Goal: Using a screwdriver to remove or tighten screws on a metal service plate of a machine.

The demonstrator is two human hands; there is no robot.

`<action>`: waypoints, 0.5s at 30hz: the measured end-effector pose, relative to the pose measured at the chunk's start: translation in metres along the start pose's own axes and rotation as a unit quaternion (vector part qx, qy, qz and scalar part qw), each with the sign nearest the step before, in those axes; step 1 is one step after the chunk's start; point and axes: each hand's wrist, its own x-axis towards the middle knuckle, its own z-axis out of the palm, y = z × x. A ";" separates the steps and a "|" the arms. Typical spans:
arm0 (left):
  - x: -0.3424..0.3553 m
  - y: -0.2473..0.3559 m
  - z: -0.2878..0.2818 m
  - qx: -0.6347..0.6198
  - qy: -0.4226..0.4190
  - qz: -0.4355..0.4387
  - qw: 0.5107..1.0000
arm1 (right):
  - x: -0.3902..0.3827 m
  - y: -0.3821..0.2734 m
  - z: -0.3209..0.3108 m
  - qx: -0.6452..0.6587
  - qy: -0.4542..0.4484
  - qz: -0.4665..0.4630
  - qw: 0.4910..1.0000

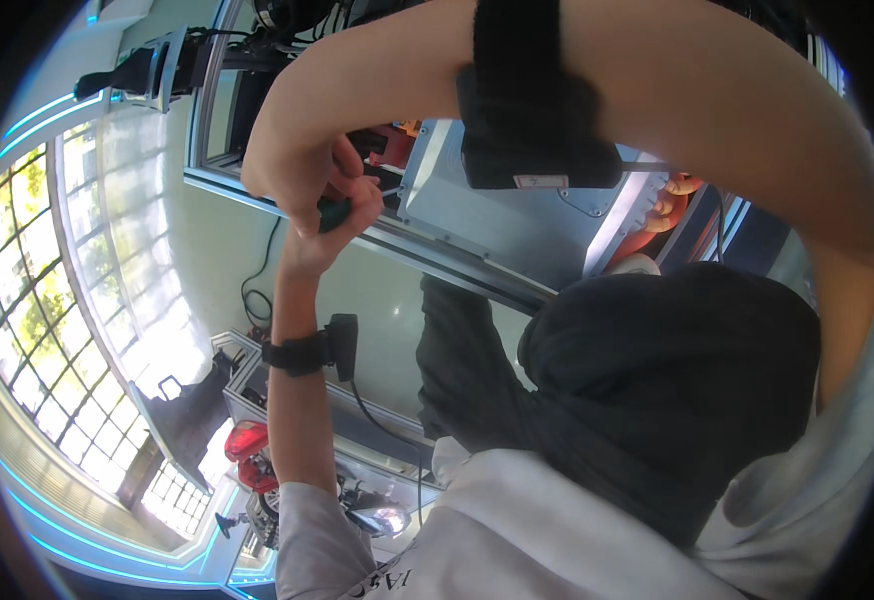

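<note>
My right arm reaches across the top of the view, and my right hand point(292, 180) is closed at the left end of a metal frame. Just below it my left hand point(352, 217) is closed too, its fingers curled beside the right ones. Between them shows the dark green handle of a screwdriver point(334, 213). Its thin shaft points right, toward the side edge of a flat grey metal casing point(497, 215). The tip seems to be at a screw on that edge, but contact is too small to tell. Both hands appear to grip the handle; the right fingers are partly hidden.
An aluminium profile frame point(447, 257) runs along the casing's near side. Thick orange cables point(662, 215) lie at its right end. A black strapped device point(532, 130) on my right forearm covers part of the casing. A black cable point(257, 290) hangs at left, and my bent knee point(677, 340) is close below.
</note>
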 end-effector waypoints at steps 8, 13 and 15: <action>-0.001 -0.016 0.057 -0.052 0.321 0.013 0.946 | -0.020 0.018 0.005 0.010 -0.042 0.116 0.992; 0.036 0.012 0.094 -0.219 0.676 0.005 0.703 | -0.016 -0.008 0.015 0.087 0.058 0.055 0.993; 0.044 0.025 0.105 -0.151 0.628 -0.103 0.757 | 0.008 0.011 0.011 0.025 0.016 0.036 0.999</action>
